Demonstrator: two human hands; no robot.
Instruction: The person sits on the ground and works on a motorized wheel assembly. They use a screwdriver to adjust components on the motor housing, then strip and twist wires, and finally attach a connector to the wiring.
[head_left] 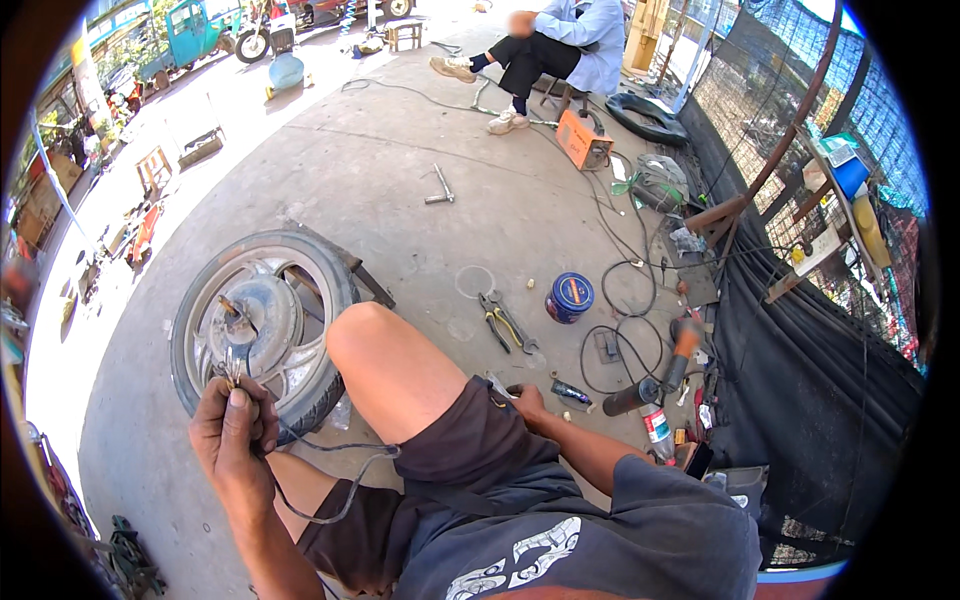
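Observation:
My left hand (pixel 235 430) is closed, pinching the end of a dark cable (pixel 352 488) between thumb and fingers. Thin wire ends (pixel 234 366) fan out above the fingertips. The cable loops down past my left leg. Just beyond that hand lies a motor wheel (pixel 262 318) with a black tyre, pale spokes and a wide hub; its axle stub points up, and something dark props its far right side. Beside my raised thigh is my right hand (pixel 524 402), its fingers curled and partly hidden around a small pale object (pixel 498 386) that I cannot make out.
Pliers (pixel 508 322), a blue tin (pixel 570 298) and a T-shaped tool (pixel 438 187) lie on the concrete. At right are cables, an orange-and-black power tool (pixel 685 345) and a bottle (pixel 657 430). Farther off sits a person (pixel 560 45) near an orange machine (pixel 583 140).

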